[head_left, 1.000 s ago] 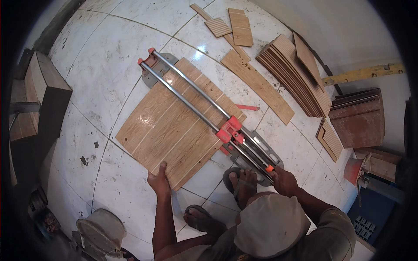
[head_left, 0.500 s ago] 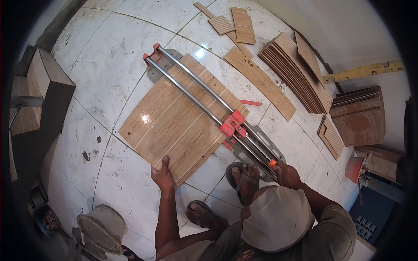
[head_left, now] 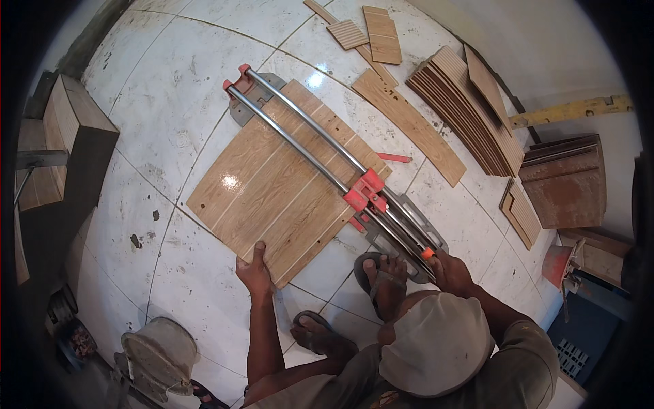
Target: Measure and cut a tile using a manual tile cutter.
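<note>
A wood-look floor tile point(head_left: 272, 184) with pale stripes lies across the base of a manual tile cutter point(head_left: 300, 143), under its two steel rails. At the tile's near left corner, my left hand point(head_left: 256, 274) grips the edge, thumb on top and fingers out of sight below. My right hand point(head_left: 449, 274) is closed round the near end of the cutter's handle, beside an orange piece point(head_left: 427, 253). The red carriage point(head_left: 365, 191) sits on the rails by the tile's right edge. What the right fingers wrap is partly hidden.
Cut tile strips point(head_left: 409, 129) lie on the white tiled floor point(head_left: 184, 123) to the right, near a tile stack point(head_left: 463, 112) against the wall. A yellow level point(head_left: 572, 111) leans there. A grey bucket point(head_left: 160, 354) stands lower left; a tiled step point(head_left: 75, 136) borders the left side.
</note>
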Available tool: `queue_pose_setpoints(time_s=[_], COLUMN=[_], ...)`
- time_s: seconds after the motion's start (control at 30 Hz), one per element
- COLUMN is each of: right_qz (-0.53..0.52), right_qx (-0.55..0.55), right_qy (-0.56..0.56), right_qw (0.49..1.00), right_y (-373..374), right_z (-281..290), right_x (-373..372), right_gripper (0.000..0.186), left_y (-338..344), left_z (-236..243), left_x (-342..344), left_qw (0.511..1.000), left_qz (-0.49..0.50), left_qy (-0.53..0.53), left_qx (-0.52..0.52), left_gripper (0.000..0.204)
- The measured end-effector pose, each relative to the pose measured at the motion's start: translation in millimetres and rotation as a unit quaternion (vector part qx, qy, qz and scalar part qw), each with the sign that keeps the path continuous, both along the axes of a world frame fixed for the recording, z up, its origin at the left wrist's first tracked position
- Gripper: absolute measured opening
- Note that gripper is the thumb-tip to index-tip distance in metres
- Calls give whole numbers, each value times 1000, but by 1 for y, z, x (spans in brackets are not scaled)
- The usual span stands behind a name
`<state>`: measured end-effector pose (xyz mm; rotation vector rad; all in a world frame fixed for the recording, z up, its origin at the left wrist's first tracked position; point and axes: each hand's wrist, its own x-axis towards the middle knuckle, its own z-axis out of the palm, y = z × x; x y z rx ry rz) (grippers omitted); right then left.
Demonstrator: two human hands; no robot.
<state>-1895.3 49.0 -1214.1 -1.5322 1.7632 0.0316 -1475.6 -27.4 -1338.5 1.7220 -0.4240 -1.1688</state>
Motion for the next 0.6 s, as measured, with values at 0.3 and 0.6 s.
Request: queue_pose_setpoints(time_s=[0.3, 0.6], right_qz=[0, -15], right_qx=[-1, 5], right_qy=[-3, -7], right_qw=[1000, 1000], right_y=[5, 5], right_z=[-6, -8], right_x=[-4, -4], right_gripper=[32, 31], left_y=[0, 1], left_z=[3, -3], left_x=[1, 1], left_qw=[1000, 999], left_qz=[2, 2], left_qy=[-25, -22], left_qx=[-18, -23], left_gripper=[52, 53])
